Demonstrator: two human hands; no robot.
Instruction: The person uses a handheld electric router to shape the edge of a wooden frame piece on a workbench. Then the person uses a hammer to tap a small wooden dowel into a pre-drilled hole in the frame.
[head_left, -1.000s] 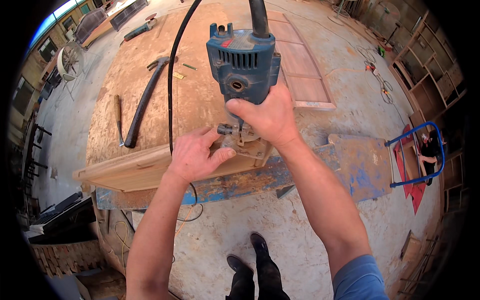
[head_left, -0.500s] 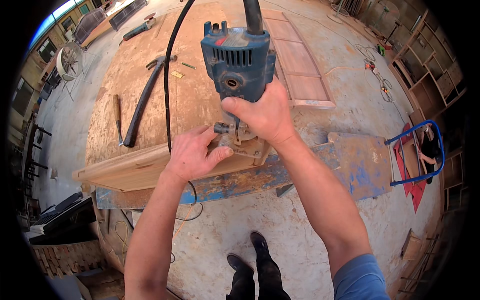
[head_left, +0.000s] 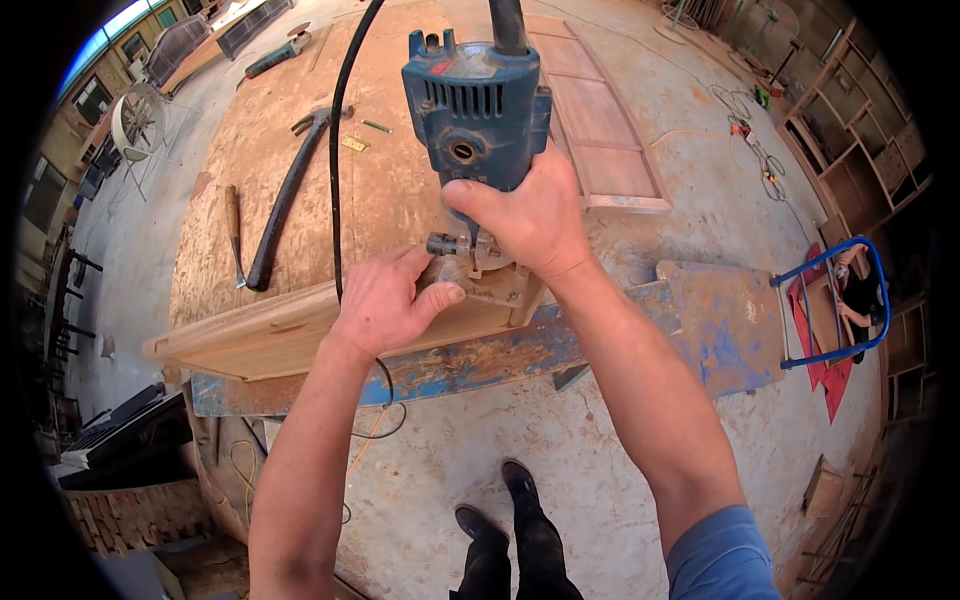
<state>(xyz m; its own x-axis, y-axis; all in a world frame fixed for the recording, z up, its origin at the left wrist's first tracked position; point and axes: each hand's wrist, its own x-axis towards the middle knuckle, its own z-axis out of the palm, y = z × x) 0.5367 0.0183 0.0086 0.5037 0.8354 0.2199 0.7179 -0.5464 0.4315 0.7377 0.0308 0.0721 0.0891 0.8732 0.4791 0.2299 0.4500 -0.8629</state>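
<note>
My right hand is wrapped round the lower body of a blue corded trim router, thumb across its front. The router stands upright, its base on the top edge of a pale wooden panel set on edge along the bench's near side. My left hand grips beside the base, its fingers near the black knob and its thumb stretched toward the base plate. Some of its fingertips are hidden. The bit is hidden too.
On the worn bench top lie a hammer, a chisel, a brass hinge, a pencil stub and an angle grinder. A black cable hangs left of the router. A blue-handled cart and another person are at right.
The router has shifted slightly, its body a little higher in view and the base a touch farther right. Both hands keep their hold. The person at right has moved their arms.
</note>
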